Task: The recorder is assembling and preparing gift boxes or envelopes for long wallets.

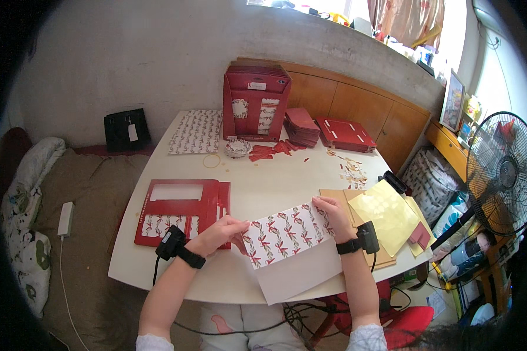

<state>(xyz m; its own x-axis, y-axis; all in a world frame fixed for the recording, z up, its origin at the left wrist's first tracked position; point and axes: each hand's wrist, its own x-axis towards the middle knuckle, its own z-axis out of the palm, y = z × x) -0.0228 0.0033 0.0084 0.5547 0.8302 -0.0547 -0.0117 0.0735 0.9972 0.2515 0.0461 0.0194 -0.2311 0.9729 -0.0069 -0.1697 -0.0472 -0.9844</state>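
Note:
Above the table's front edge I hold a folded sheet of patterned paper, white with red bows and green garlands. Its plain white side hangs down below the printed part. My left hand pinches the left edge of the sheet between thumb and fingers. At the upper right edge, my right hand grips it, with the thumb on the printed face. To the left of my left hand lies a flat red cardboard box with window cut-outs, and the same print shows through one of them.
Yellow sheets lie over brown card at the table's right. Behind stand a tall red display box, a stack of red cards and flat red boxes. Paper scraps are scattered there. A black fan stands at right.

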